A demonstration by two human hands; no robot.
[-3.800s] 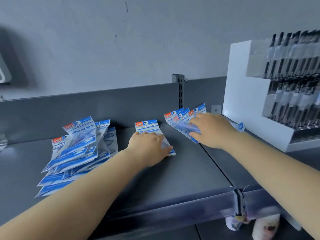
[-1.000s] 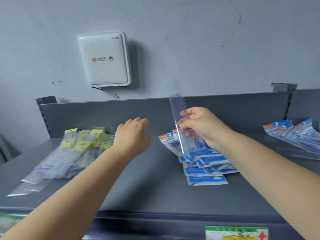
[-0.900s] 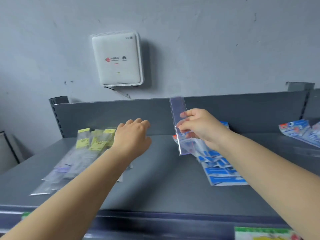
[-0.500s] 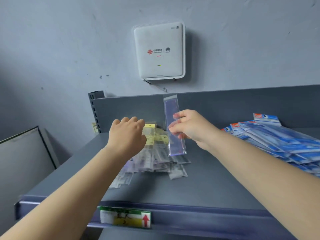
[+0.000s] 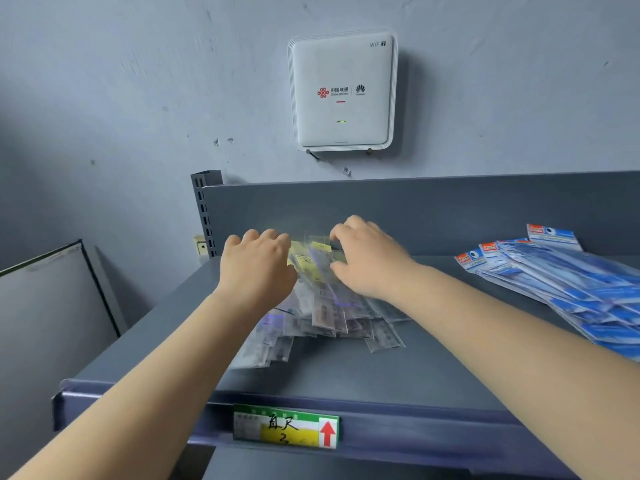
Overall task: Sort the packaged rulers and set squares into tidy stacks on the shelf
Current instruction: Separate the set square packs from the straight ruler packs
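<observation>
Reaching forward over the grey metal shelf, both hands sit on a loose, fanned pile of clear-sleeved rulers with yellow header labels near the shelf's left end. The left hand lies palm down on the pile's left part, knuckles raised and fingers bent downward onto the sleeves; whether it actually grips one cannot be told, since the fingertips are hidden behind the hand. The right hand covers the pile's right part, its fingers curled at the far end of the sleeves by the yellow labels and its thumb pressed against the near side, though the blur there leaves unclear which sleeve it has hold of. The pile is untidy, with sleeves splaying toward the front edge at different angles. Well apart to the right lies a second heap, the blue-printed packs with red and blue header cards, overlapping one another and running off the right edge. On the shelf's front rail sits a green and yellow price tag bearing handwritten characters and a red arrow. A white WiFi 7 router hangs on the grey wall above the shelf's back panel.
</observation>
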